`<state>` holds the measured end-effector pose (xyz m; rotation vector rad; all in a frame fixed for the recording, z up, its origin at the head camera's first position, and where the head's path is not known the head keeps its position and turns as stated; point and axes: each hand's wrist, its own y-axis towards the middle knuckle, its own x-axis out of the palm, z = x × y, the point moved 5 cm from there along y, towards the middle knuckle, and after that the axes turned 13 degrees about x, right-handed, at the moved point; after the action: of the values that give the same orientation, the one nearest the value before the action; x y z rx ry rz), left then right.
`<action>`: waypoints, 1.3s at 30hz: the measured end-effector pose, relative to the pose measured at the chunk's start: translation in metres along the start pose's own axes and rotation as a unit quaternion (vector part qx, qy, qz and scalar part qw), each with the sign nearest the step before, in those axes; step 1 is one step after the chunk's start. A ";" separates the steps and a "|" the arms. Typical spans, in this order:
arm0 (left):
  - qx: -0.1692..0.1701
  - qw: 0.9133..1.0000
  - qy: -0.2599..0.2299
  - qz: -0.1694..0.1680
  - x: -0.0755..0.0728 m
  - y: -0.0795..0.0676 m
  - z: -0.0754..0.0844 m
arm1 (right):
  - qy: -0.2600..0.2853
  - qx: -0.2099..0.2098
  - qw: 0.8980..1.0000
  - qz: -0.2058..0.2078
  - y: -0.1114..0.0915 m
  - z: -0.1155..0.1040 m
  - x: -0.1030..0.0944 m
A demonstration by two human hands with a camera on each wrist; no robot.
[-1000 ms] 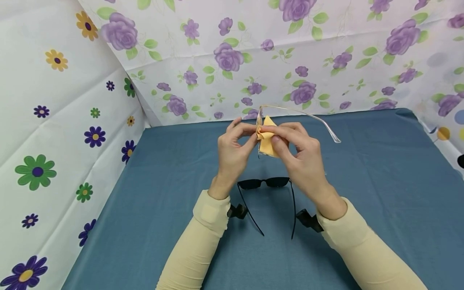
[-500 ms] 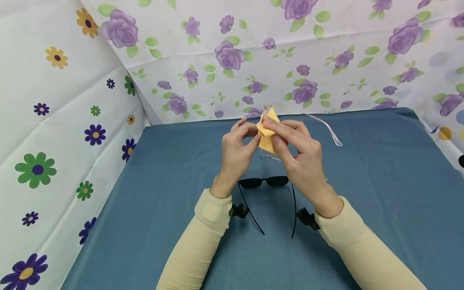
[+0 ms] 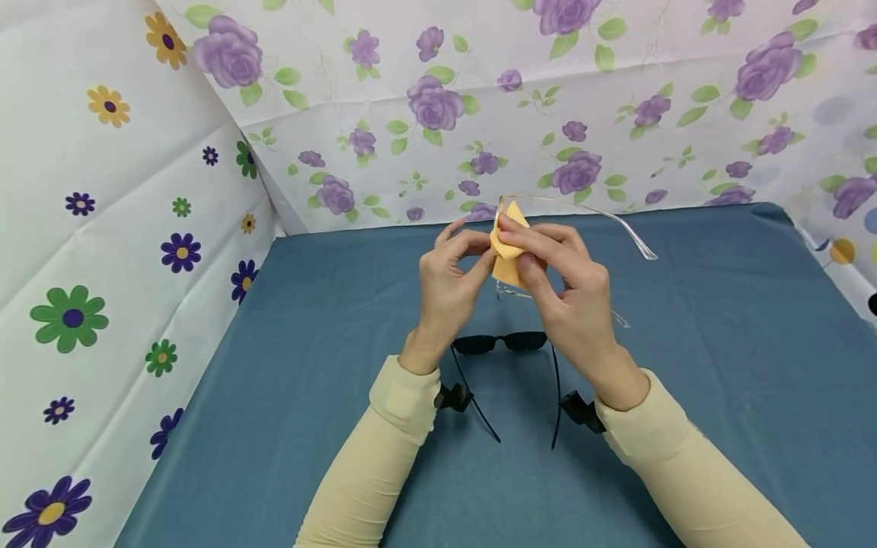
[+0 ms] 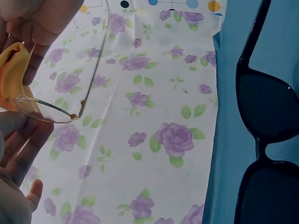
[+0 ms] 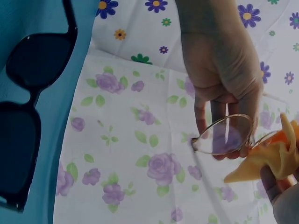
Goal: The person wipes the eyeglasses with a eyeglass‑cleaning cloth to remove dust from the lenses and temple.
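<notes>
My left hand (image 3: 445, 285) pinches a pair of thin-framed eyeglasses (image 3: 637, 242) near the bridge and lens, holding them above the table. In my right hand (image 3: 578, 304), thumb and fingers pinch a folded yellow cloth (image 3: 508, 268) against one lens. The cloth covers that lens, while the other clear lens (image 5: 229, 135) shows below the left fingers in the right wrist view. Both temples are unfolded and point to the right. Beneath the hands, black sunglasses (image 3: 524, 342) lie on the table with their temples spread toward me.
A blue cloth (image 3: 308, 380) covers the table. Behind it hangs a white sheet with purple roses (image 3: 438, 103), and a flowered sheet (image 3: 137, 251) borders the left side. Dark wrist mounts (image 3: 582, 413) sit close to the sunglasses' temples in the head view.
Both hands have shifted slightly right with the eyeglasses. The right fingers and cloth have moved up along the lens. The eyeglasses have tilted, so the lower temple now shows beside the right hand.
</notes>
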<state>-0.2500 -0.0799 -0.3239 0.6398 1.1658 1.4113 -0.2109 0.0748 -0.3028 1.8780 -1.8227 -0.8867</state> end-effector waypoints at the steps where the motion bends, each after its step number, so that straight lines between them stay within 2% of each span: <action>1: -0.003 1.000 -0.005 0.006 -0.001 0.000 -0.001 | -0.009 -0.008 1.000 -0.008 0.000 0.000 0.001; 6: -0.015 0.999 -0.028 0.029 -0.006 0.001 -0.004 | -0.051 -0.018 0.998 -0.029 0.000 0.001 0.003; 15: -0.016 0.999 -0.038 0.023 -0.006 0.000 -0.002 | -0.039 0.045 0.998 -0.005 0.000 0.005 0.002; 18: -0.011 0.999 -0.038 0.018 -0.004 0.000 -0.001 | -0.041 0.051 0.998 0.001 0.001 0.004 0.002; 24: 0.001 1.000 -0.031 -0.003 0.001 0.001 0.002 | -0.026 0.026 0.999 0.020 0.000 0.002 -0.001; 30: 0.001 1.000 -0.019 -0.015 0.003 0.001 0.001 | 0.000 -0.003 1.000 0.017 -0.002 -0.002 -0.001; 34: -0.002 1.000 -0.019 -0.005 0.001 0.001 -0.002 | 0.000 -0.012 1.000 -0.006 -0.002 -0.004 0.000; 39: -0.016 0.999 -0.033 0.016 -0.005 0.000 -0.005 | -0.028 -0.006 0.999 -0.021 0.000 -0.003 0.002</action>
<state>-0.2536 -0.0859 -0.3244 0.6803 1.0849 1.4227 -0.2092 0.0729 -0.3011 1.9097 -1.8115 -0.9719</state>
